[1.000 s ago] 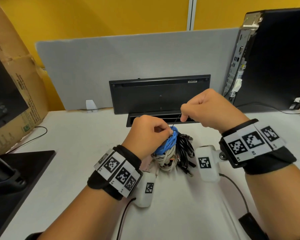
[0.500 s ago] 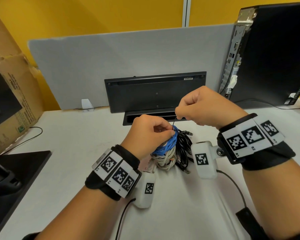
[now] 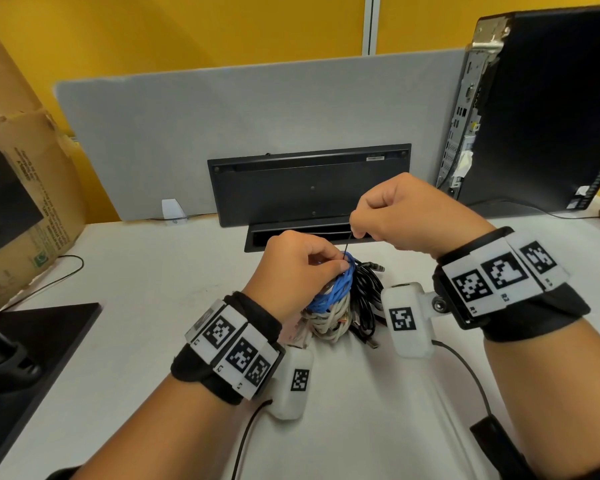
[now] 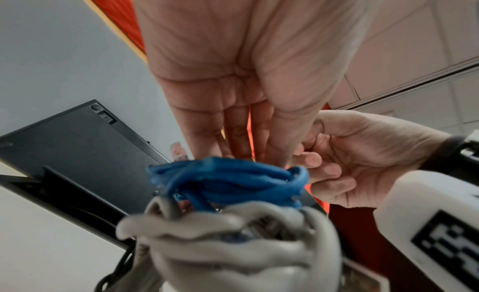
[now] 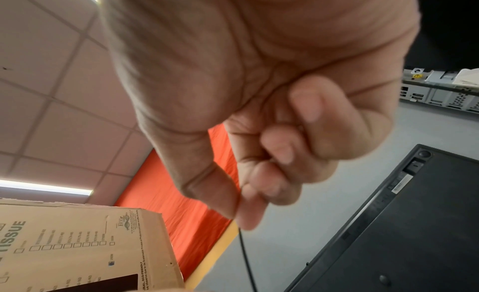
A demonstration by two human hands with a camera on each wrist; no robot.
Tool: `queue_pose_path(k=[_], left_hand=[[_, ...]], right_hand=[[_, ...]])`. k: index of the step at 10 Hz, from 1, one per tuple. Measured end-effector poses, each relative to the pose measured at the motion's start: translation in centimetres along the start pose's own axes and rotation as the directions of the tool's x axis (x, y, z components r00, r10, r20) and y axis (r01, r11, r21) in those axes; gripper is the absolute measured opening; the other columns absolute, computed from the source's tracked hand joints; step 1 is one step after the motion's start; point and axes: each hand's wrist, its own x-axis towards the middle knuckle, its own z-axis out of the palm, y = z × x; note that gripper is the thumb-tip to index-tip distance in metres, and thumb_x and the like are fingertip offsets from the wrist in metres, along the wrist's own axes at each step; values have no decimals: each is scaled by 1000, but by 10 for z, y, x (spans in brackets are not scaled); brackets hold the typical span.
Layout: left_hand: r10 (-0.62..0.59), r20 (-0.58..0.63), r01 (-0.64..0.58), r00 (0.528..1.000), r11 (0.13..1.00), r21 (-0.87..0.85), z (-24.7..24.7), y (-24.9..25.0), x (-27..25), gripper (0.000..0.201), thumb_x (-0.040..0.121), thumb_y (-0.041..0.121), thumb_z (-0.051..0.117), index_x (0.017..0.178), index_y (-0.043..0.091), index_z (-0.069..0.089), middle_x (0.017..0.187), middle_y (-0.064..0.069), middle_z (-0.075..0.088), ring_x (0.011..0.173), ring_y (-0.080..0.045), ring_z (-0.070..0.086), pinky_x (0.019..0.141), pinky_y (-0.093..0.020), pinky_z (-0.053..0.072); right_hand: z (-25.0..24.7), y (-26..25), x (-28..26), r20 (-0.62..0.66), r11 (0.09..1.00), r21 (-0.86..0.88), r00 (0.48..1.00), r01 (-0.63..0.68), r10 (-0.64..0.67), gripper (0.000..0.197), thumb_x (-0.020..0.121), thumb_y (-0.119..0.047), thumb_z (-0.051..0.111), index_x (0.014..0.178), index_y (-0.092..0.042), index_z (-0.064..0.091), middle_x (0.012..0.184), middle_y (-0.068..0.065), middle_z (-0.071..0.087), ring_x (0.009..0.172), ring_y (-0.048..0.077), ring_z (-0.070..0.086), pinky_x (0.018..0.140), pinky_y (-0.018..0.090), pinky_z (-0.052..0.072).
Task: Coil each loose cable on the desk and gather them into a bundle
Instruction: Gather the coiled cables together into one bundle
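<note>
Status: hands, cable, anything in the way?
Left grip holds blue cable coil. Right grip pinches thin black tie rising from it. Grey cables, black cables bunched alongside.

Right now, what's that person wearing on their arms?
No gloves. Each wrist wears a black band topped with white tiles printed with black square codes. A rounded white camera box, also coded, is fixed to each, trailing a thin black cable.

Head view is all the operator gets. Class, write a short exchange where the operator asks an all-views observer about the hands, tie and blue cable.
Operator: How does the right hand hold the tie?
Observer: Pinched between thumb and index fingertip; it trails below them.
Operator: And the fingers of the left hand?
Observer: They close with the thumb on top of the blue cable coil, whose loops hide their tips.
</note>
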Motion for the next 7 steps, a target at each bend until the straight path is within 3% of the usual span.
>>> queue_pose_path(k=[2, 4, 5, 7], left_hand=[[-4, -2, 4, 1000, 1000, 3, 0, 0, 0, 9, 85, 18, 72, 89, 12, 78, 74, 7, 70, 69, -8, 67, 73, -36, 60], [-16, 8, 16, 1000, 1000, 0, 0, 0, 0, 10, 86, 19, 71, 90, 12, 78, 73, 8, 69, 69, -8, 65, 74, -36, 60], [-15, 16, 16, 1000, 1000, -10, -1, 1, 0, 11, 85, 19, 72, 91, 12, 78, 75, 5, 70, 68, -8, 66, 73, -35, 60], [-34, -14, 35, 999, 999, 28, -12, 5, -1, 11, 85, 18, 72, 95, 15, 77, 83, 3, 73, 69, -6, 65, 71, -29, 57]], right_hand=[[-1, 1, -1, -31, 1000, 4, 999, 22, -22, 26, 78, -24, 65, 53, -16, 65, 46, -7, 48, 37, 1, 41, 44, 18, 35], [-5, 2, -2, -67, 999, -2, 997, 32, -32, 25, 80, -24, 65, 57, -14, 66, 42, -9, 49, 37, 0, 44, 39, 11, 34], [-8, 1, -3, -65, 999, -17, 997, 28, -29, 25, 79, -27, 65, 61, -11, 67, 47, -5, 50, 38, 1, 42, 40, 15, 36], [-21, 0, -10, -116, 1000, 22, 993, 3, -1, 32, 81, -29, 66, 74, 2, 66, 51, -2, 49, 37, 4, 38, 37, 11, 36]])
